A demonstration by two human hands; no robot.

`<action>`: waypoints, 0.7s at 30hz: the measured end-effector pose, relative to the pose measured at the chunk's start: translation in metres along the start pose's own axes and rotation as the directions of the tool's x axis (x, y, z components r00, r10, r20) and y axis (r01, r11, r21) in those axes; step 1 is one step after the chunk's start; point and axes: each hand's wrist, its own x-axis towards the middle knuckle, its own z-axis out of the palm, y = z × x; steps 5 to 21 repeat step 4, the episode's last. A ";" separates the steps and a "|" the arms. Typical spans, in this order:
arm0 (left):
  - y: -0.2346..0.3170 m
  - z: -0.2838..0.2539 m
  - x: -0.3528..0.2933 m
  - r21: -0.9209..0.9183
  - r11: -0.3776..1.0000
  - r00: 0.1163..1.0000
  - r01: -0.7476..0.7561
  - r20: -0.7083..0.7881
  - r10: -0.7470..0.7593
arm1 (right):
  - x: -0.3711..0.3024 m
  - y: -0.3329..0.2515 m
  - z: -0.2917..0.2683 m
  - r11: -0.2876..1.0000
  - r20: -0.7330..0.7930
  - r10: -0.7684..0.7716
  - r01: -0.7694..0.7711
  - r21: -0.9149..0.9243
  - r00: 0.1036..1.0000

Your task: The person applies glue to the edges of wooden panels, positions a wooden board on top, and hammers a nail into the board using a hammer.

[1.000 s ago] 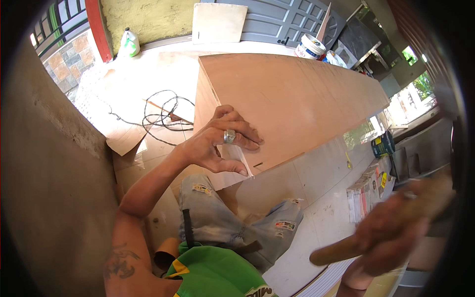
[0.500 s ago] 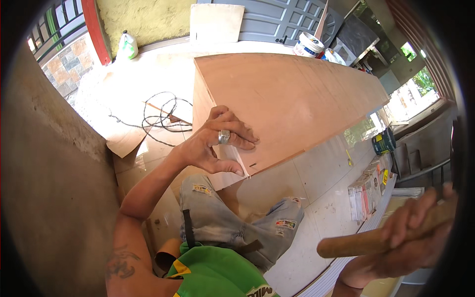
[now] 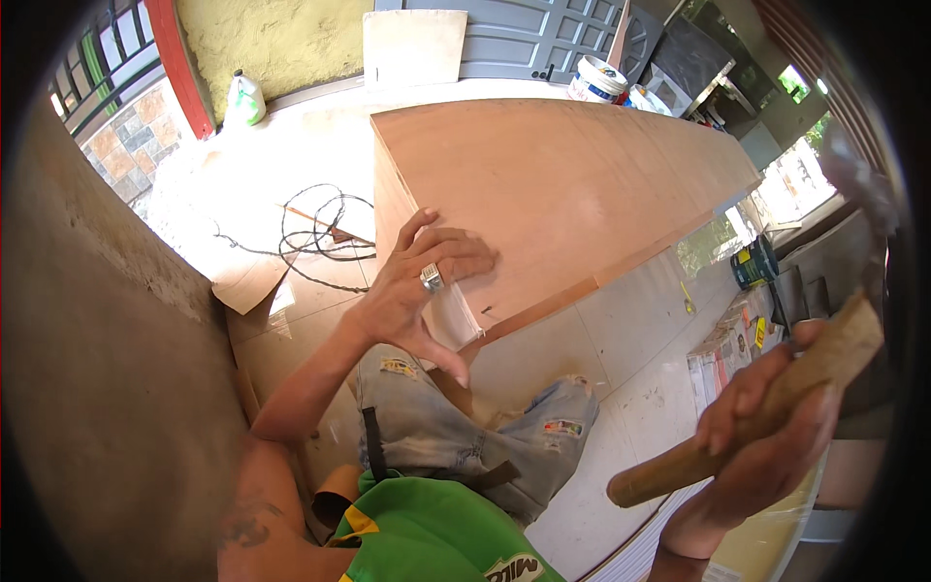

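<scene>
A large wooden box-like piece with a plywood face lies in front of me. My left hand rests its spread fingers on the near left corner of that face, a ring on one finger. The thumb hangs apart below the edge. Beside the fingertips a small dark nail sticks out near the corner. At the lower right my right hand is wrapped round the thick wooden handle of a hammer, raised away from the wood. The hammer's head is smeared at the picture's dark right rim.
Black cord lies coiled on the floor at left, near a plywood offcut. A rough wall stands close on my left. A white bucket and a bottle are behind; a dark can and stacked boxes stand right.
My left thumb has come off the corner's edge and dropped lower. The hammer in my right hand has tilted, its head end swinging up, and the hand now shows more fully.
</scene>
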 end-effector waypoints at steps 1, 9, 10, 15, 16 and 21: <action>0.001 0.004 0.000 -0.001 1.000 1.000 -0.001 0.002 0.001 | 0.000 -0.004 0.006 0.999 -0.132 -0.014 0.020 0.043 0.991; 0.002 0.018 0.001 0.143 0.987 0.991 0.070 -0.120 -0.053 | -0.006 -0.003 0.014 0.994 -0.335 -0.037 0.070 0.087 0.941; 0.002 0.018 0.001 0.143 0.987 0.991 0.070 -0.120 -0.053 | -0.006 -0.003 0.014 0.994 -0.335 -0.037 0.070 0.087 0.941; 0.002 0.018 0.001 0.143 0.987 0.991 0.070 -0.120 -0.053 | -0.006 -0.003 0.014 0.994 -0.335 -0.037 0.070 0.087 0.941; 0.002 0.018 0.001 0.143 0.987 0.991 0.070 -0.120 -0.053 | -0.006 -0.003 0.014 0.994 -0.335 -0.037 0.070 0.087 0.941; 0.002 0.018 0.001 0.143 0.987 0.991 0.070 -0.120 -0.053 | -0.006 -0.003 0.014 0.994 -0.335 -0.037 0.070 0.087 0.941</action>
